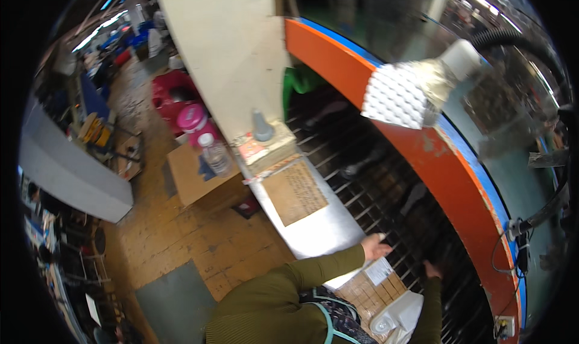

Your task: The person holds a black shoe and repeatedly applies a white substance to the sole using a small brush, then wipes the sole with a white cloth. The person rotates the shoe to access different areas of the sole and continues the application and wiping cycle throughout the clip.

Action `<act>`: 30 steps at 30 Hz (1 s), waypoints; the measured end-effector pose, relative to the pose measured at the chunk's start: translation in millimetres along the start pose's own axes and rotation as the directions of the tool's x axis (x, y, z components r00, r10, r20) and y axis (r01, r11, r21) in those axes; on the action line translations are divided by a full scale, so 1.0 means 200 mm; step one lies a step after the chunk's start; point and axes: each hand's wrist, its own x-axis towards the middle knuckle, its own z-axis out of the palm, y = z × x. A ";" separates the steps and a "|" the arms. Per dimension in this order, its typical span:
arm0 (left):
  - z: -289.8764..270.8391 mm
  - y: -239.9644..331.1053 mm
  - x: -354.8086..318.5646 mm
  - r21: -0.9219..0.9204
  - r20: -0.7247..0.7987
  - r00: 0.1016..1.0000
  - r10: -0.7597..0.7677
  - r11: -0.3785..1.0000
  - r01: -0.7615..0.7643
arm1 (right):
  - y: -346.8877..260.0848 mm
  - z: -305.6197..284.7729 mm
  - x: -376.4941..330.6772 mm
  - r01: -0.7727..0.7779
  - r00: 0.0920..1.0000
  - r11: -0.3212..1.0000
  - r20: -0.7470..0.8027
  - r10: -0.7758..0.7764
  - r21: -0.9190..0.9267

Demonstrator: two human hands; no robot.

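Observation:
My left hand [375,247] reaches over the edge of the bare metal ledge [313,229], beside dark parallel bars [356,196]. Its fingers look spread, and I see nothing in them. Farther right, my right hand [432,270] is over the bars, small, dark and blurred; its fingers cannot be made out. Between my forearms lies a brown cardboard piece [365,299] marked with a grid. A white printed sheet [378,271] rests on it near my left hand. Close to my body, a crumpled white plastic wrap [401,317] covers part of the cardboard.
An orange curved panel [422,154] with a blue edge borders the bars. A lamp head wrapped in white padded sheet [395,96] hangs over it. A pillar [226,48] stands ahead, near a grey cone [262,127]. Left are a carton [199,181], clear bottle [214,154] and pink jug [193,121].

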 end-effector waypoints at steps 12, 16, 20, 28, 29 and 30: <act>0.03 -0.31 -0.70 0.394 0.542 0.807 -0.235 0.919 0.004 | -0.15 -0.87 -1.03 -0.194 0.980 -0.145 0.184 -0.079 0.970; 0.08 -0.45 -0.94 0.391 0.731 0.580 -0.359 0.917 0.075 | -0.31 -1.05 -1.54 0.002 0.942 -0.083 -0.030 -0.333 0.997; -0.13 -0.61 -1.02 0.288 0.820 0.439 -0.368 0.927 0.239 | -0.29 -1.06 -1.80 0.111 0.879 0.088 -0.057 -0.474 0.990; -0.31 -0.59 -1.18 0.246 0.770 0.584 -0.258 0.964 0.101 | 0.24 -0.44 -1.86 0.242 0.968 0.256 -0.251 0.001 0.936; -0.27 -0.52 -1.21 0.306 0.805 0.565 -0.180 0.942 -0.136 | 0.23 -0.43 -1.92 0.150 0.977 0.275 -0.184 0.103 0.950; -0.25 -0.49 -1.26 0.279 0.840 0.539 -0.063 0.903 -0.328 | 0.19 -0.41 -1.97 0.055 0.971 0.282 -0.117 0.208 0.958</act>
